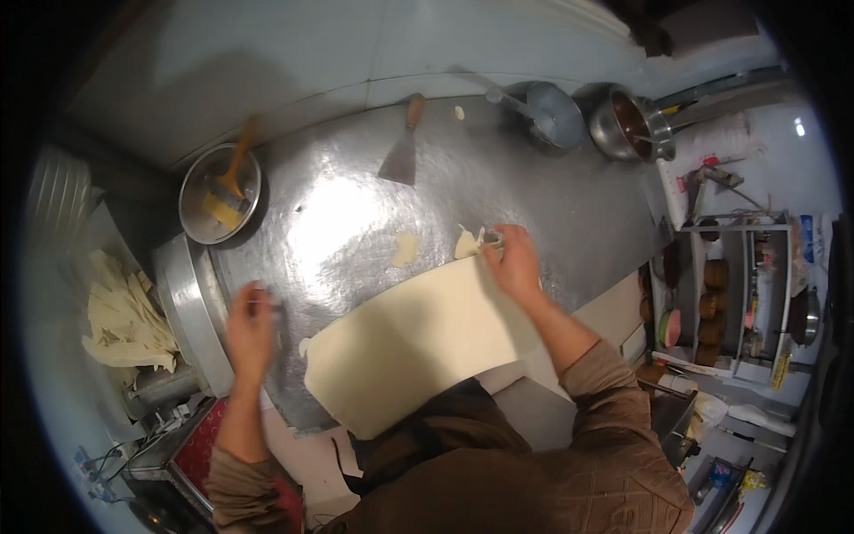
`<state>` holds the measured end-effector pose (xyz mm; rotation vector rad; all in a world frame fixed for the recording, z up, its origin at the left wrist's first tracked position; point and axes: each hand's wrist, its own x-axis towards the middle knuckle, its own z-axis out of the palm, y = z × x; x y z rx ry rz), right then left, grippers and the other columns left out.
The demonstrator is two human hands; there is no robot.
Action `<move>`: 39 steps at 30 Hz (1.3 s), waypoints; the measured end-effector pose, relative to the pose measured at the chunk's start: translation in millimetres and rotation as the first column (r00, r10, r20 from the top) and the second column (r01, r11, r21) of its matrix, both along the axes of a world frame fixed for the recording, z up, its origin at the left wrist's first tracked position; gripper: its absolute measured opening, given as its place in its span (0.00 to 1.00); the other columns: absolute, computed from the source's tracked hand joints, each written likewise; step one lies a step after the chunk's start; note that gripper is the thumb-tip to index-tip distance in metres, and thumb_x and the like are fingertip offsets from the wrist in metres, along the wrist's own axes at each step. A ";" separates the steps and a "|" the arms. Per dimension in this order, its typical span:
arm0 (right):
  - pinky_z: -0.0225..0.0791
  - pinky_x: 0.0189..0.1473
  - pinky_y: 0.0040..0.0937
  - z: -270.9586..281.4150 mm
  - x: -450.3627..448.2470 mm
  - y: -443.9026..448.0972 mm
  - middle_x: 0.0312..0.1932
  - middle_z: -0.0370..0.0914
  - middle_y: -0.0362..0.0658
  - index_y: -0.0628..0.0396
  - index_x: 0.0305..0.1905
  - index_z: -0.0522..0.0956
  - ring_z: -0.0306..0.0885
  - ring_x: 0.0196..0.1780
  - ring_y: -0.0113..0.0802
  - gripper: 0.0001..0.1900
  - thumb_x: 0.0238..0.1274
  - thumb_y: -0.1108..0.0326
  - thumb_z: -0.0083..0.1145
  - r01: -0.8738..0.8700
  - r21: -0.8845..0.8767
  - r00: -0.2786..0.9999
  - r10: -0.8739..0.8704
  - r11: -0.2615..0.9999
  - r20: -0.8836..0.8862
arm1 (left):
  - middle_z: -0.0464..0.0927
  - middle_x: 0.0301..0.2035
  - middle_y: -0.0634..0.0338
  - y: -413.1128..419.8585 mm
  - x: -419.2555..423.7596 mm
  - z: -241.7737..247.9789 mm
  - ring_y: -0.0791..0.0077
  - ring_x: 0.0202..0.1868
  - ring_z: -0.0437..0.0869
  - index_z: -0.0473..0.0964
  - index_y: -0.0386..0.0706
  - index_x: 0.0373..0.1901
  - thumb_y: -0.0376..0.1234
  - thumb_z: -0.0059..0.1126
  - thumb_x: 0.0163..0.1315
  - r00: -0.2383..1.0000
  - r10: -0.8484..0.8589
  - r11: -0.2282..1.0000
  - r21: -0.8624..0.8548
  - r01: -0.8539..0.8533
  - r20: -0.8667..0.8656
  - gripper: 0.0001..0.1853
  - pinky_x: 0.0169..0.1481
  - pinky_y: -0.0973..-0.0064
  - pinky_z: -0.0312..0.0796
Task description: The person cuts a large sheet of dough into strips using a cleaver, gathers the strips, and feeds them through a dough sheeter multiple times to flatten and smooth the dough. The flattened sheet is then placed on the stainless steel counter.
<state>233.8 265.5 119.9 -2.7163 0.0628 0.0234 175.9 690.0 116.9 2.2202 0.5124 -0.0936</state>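
A wide sheet of pale dough [413,340] lies on the metal worktop [467,180], its near side at the worktop's front edge. My right hand [517,267] is at the sheet's far right corner, thumb and fingers bent around something small that I cannot make out. Beside those fingers is a torn dough scrap [468,243]; a thin dough patch [405,249] lies further left. My left hand [251,327] is raised left of the sheet, fingers curled and blurred; whether it holds anything is unclear. Beyond the sheet rests a wooden-handled scraper [401,150].
A steel bowl [189,213] with a yellow-handled brush [231,175] stands at the back left. At the back right are a metal pan [557,113] and a steel pot [604,127]. Dough strips [127,314] are heaped at far left. Shelves [740,294] stand at right.
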 end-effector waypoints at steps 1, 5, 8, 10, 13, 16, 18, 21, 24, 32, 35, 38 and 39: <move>0.66 0.57 0.47 -7.2 15.6 -29.0 0.54 0.75 0.57 0.63 0.57 0.72 0.74 0.55 0.56 0.27 0.57 0.56 0.61 0.038 -0.111 0.973 -0.062 0.993 -0.223 | 0.83 0.40 0.53 -31.1 7.6 -8.2 0.68 0.41 0.84 0.75 0.36 0.54 0.39 0.58 0.65 0.985 -0.138 0.989 -0.059 0.132 -0.102 0.21 0.50 0.73 0.74; 0.68 0.58 0.47 -25.6 58.6 -30.3 0.55 0.74 0.59 0.68 0.62 0.66 0.75 0.56 0.55 0.37 0.60 0.44 0.56 -0.066 -0.145 0.805 -0.033 0.987 -0.592 | 0.77 0.49 0.45 -146.1 48.4 -40.3 0.52 0.48 0.81 0.69 0.38 0.60 0.42 0.59 0.61 0.956 -0.288 0.953 0.088 0.291 -0.047 0.28 0.55 0.60 0.73; 0.70 0.58 0.45 -46.8 62.7 7.0 0.53 0.74 0.61 0.67 0.59 0.64 0.75 0.57 0.58 0.34 0.59 0.49 0.58 -0.198 -0.012 0.758 0.145 0.980 -0.635 | 0.70 0.54 0.41 -209.5 75.4 -47.5 0.44 0.53 0.77 0.63 0.37 0.65 0.40 0.56 0.61 0.889 -0.382 0.919 0.001 0.395 -0.252 0.31 0.57 0.54 0.71; 0.72 0.55 0.46 -59.6 63.2 20.5 0.50 0.75 0.61 0.68 0.56 0.65 0.77 0.54 0.58 0.29 0.58 0.56 0.61 -0.223 0.108 0.788 0.244 0.969 -0.565 | 0.67 0.55 0.40 -242.8 77.6 -56.2 0.45 0.52 0.77 0.61 0.36 0.66 0.39 0.55 0.61 0.881 -0.422 0.905 -0.032 0.425 -0.217 0.33 0.58 0.57 0.70; 0.74 0.50 0.44 -83.2 69.5 39.4 0.44 0.79 0.60 0.67 0.52 0.70 0.80 0.49 0.54 0.23 0.58 0.60 0.59 -0.109 0.329 0.810 0.275 0.938 -0.517 | 0.65 0.55 0.40 -261.8 86.3 -66.2 0.45 0.55 0.73 0.60 0.36 0.66 0.39 0.62 0.56 0.881 -0.450 0.892 -0.124 0.435 -0.149 0.37 0.62 0.60 0.67; 0.73 0.46 0.40 -93.2 75.4 57.5 0.38 0.82 0.57 0.65 0.47 0.76 0.82 0.43 0.50 0.17 0.60 0.61 0.56 0.241 0.616 0.795 0.211 0.750 -0.568 | 0.67 0.53 0.41 -249.6 90.5 -69.3 0.44 0.56 0.68 0.62 0.35 0.62 0.39 0.70 0.47 0.877 -0.479 0.878 -0.014 0.479 0.029 0.41 0.62 0.61 0.66; 0.72 0.45 0.39 -98.3 75.8 76.4 0.40 0.81 0.57 0.65 0.49 0.76 0.81 0.44 0.46 0.22 0.58 0.56 0.55 0.414 0.793 0.756 0.316 0.446 -0.573 | 0.71 0.50 0.47 -235.2 99.9 -74.4 0.47 0.53 0.69 0.69 0.37 0.56 0.35 0.66 0.49 0.862 -0.489 0.868 0.172 0.466 0.131 0.31 0.57 0.61 0.67; 0.72 0.50 0.42 -23.5 99.8 65.2 0.43 0.80 0.59 0.64 0.52 0.76 0.80 0.47 0.52 0.23 0.58 0.57 0.55 -0.237 0.590 0.677 0.567 0.772 -0.469 | 0.71 0.43 0.52 -218.0 101.1 -88.5 0.51 0.48 0.73 0.71 0.42 0.49 0.29 0.62 0.50 0.863 -0.500 0.834 0.308 0.458 0.071 0.22 0.49 0.60 0.71; 0.71 0.55 0.40 -68.5 134.4 22.9 0.48 0.81 0.52 0.62 0.54 0.76 0.79 0.51 0.49 0.22 0.61 0.57 0.55 -0.233 0.357 0.892 0.344 0.905 -0.291 | 0.71 0.38 0.53 -230.4 108.2 -85.5 0.53 0.43 0.76 0.72 0.44 0.44 0.26 0.58 0.51 0.894 -0.441 0.848 0.364 0.386 0.078 0.17 0.45 0.59 0.72; 0.66 0.56 0.46 -115.0 268.9 -11.7 0.47 0.76 0.53 0.56 0.46 0.78 0.72 0.52 0.51 0.12 0.58 0.68 0.56 -0.120 0.012 0.961 0.113 0.993 0.254 | 0.78 0.40 0.45 -222.5 114.9 -63.3 0.44 0.42 0.80 0.69 0.41 0.45 0.26 0.54 0.62 0.984 -0.171 0.982 0.073 0.175 -0.056 0.11 0.45 0.57 0.73; 0.70 0.53 0.42 -98.7 236.2 0.0 0.47 0.76 0.51 0.55 0.45 0.79 0.74 0.52 0.50 0.12 0.55 0.75 0.53 -0.330 0.053 0.940 0.322 0.943 0.114 | 0.78 0.41 0.44 -200.2 96.8 -57.8 0.43 0.43 0.80 0.69 0.42 0.49 0.27 0.52 0.65 0.998 -0.060 0.998 0.009 0.060 0.005 0.11 0.47 0.59 0.73; 0.72 0.53 0.40 -77.4 193.7 -2.7 0.50 0.74 0.52 0.56 0.52 0.78 0.76 0.51 0.50 0.18 0.54 0.76 0.55 -0.492 0.051 0.870 0.490 0.869 0.049 | 0.77 0.43 0.46 -197.1 84.2 -64.8 0.46 0.44 0.80 0.72 0.42 0.49 0.28 0.53 0.66 0.957 -0.231 0.952 0.244 0.186 0.172 0.11 0.46 0.58 0.73; 0.71 0.54 0.40 -73.8 186.6 -1.3 0.51 0.73 0.51 0.56 0.53 0.77 0.76 0.52 0.49 0.19 0.54 0.74 0.56 -0.462 0.097 0.887 0.458 0.882 0.060 | 0.73 0.45 0.49 -203.7 83.5 -59.1 0.48 0.44 0.79 0.73 0.42 0.47 0.29 0.56 0.64 0.987 -0.159 0.969 0.187 0.162 -0.028 0.10 0.46 0.58 0.73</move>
